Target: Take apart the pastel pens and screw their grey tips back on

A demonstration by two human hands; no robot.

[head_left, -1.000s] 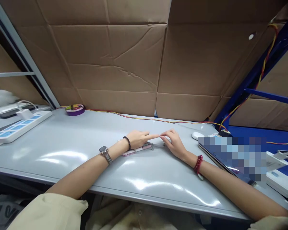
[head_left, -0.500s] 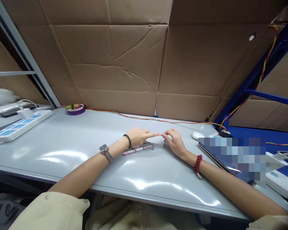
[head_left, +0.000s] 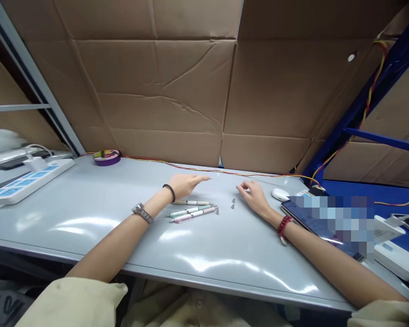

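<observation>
Three pastel pens (head_left: pixel 192 210) lie side by side on the grey table (head_left: pixel 88 213), tips pointing right. Two small grey pen tips (head_left: pixel 232 203) sit just right of them. My left hand (head_left: pixel 185 184) hovers behind the pens, its forefinger stretched out with a thin refill-like piece pinched at its end. My right hand (head_left: pixel 254 194) rests on the table right of the small tips, fingers loosely curled, nothing visible in it. A watch and a dark bead bracelet are on my left wrist, a red bead bracelet on my right.
A white mouse (head_left: pixel 280 194) and a phone (head_left: pixel 313 222) lie at the right. A white and blue power strip (head_left: pixel 23 181) sits far left, a purple tape roll (head_left: pixel 106 156) at the back. Red-yellow wires (head_left: pixel 225 172) run along the cardboard wall.
My hands have parted: the left one moved back and left off the pens, the right one moved right. The three pens are now uncovered.
</observation>
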